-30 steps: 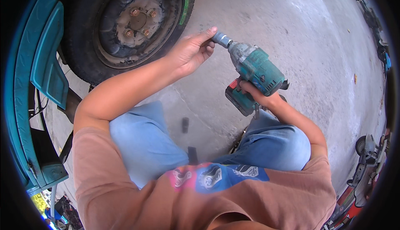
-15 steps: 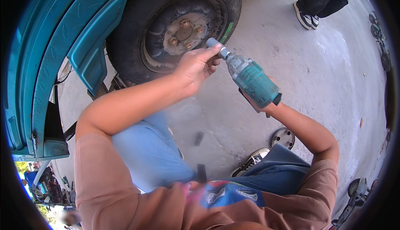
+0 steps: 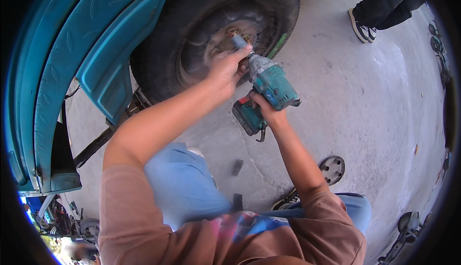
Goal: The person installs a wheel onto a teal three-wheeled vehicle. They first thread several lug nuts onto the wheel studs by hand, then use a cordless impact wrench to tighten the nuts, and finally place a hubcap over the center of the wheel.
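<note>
My right hand [image 3: 265, 110] is wrapped round the handle of a teal cordless impact wrench [image 3: 273, 85], whose battery hangs below the grip. With thumb and fingers, my left hand [image 3: 226, 70] grips the grey socket [image 3: 237, 41] on the tool's nose. That socket points at the hub of a black-tyred wheel [image 3: 156, 44], among its brassy lug nuts [image 3: 231, 31]. Its far end overlaps the nuts in view; whether it is seated on one I cannot tell. The tool hides part of the hub and rim.
A teal vehicle body panel [image 3: 113, 49] curves beside the wheel on the left. A round metal plate with holes [image 3: 332, 170] lies on the concrete near my foot. Dark small blocks [image 3: 237, 167] rest between my legs. Another person's shoes [image 3: 362, 28] stand at the upper right.
Both hands have brought the impact wrench leftward and up toward the hub. The socket has gone from beside the tyre to over the lug nuts, and the battery has come into view.
</note>
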Available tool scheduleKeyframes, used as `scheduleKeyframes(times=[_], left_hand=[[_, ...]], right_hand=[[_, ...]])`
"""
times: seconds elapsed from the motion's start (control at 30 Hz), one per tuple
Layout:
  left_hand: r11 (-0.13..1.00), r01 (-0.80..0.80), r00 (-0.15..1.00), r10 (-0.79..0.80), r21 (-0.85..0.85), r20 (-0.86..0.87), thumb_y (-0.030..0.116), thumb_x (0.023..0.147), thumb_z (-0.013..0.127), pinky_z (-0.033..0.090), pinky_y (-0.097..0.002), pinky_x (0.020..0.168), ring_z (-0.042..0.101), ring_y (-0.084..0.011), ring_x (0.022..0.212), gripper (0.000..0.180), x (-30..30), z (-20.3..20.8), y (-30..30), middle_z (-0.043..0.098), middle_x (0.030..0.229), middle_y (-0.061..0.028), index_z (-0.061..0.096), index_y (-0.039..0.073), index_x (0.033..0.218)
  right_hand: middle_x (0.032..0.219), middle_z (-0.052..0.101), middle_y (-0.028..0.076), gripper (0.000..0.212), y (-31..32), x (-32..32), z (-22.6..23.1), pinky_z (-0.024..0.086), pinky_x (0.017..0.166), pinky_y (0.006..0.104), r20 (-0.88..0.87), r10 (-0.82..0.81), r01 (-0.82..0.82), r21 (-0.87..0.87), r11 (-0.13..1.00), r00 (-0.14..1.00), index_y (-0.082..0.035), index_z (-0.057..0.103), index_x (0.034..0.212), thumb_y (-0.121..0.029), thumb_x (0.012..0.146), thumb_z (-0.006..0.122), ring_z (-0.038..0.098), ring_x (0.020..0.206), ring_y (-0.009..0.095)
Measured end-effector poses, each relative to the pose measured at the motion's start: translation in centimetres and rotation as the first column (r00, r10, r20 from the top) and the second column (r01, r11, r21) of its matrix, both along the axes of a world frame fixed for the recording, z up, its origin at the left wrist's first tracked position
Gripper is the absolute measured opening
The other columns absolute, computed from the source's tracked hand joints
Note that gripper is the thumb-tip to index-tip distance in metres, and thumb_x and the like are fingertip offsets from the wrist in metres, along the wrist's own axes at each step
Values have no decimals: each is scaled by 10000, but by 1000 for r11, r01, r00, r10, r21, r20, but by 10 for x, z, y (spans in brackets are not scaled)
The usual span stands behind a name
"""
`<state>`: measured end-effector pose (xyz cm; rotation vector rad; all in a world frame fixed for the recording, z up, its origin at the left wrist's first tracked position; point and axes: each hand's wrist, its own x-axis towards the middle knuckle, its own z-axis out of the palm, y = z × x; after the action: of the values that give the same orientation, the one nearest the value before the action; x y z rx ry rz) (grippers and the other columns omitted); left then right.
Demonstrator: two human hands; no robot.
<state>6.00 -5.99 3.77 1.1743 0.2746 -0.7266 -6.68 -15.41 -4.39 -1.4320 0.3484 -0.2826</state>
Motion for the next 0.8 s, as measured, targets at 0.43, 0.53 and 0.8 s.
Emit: scheduleKeyframes(times=[0.43,0.53,0.8], left_hand=[[980,116,993,-112,-163,33,211,890,726,464,-279,840,571,-134,918,276,16,0,10,653,1047,-51,627,45,1086],[957,161,987,-159,-240,28,227,921,677,463,-306,925,595,-159,995,305,20,-1,15,661,1129,-86,606,33,1145],[973,229,971,-231,-33,-56,190,965,593,499,-307,865,610,-163,959,277,13,8,43,660,1149,-126,589,7,1173]], right_hand=[[751,643,21,130,4,7,17,463,571,273,22,-74,75,-72,995,997,-26,644,921,-15,799,689,585,600,108],[754,644,22,127,0,10,1,466,573,274,94,-77,100,-274,956,993,-26,648,924,-13,804,690,585,604,108],[895,701,71,229,-2,13,-3,529,732,335,30,-6,11,-171,985,1000,-41,659,1041,-89,824,714,673,800,191]])
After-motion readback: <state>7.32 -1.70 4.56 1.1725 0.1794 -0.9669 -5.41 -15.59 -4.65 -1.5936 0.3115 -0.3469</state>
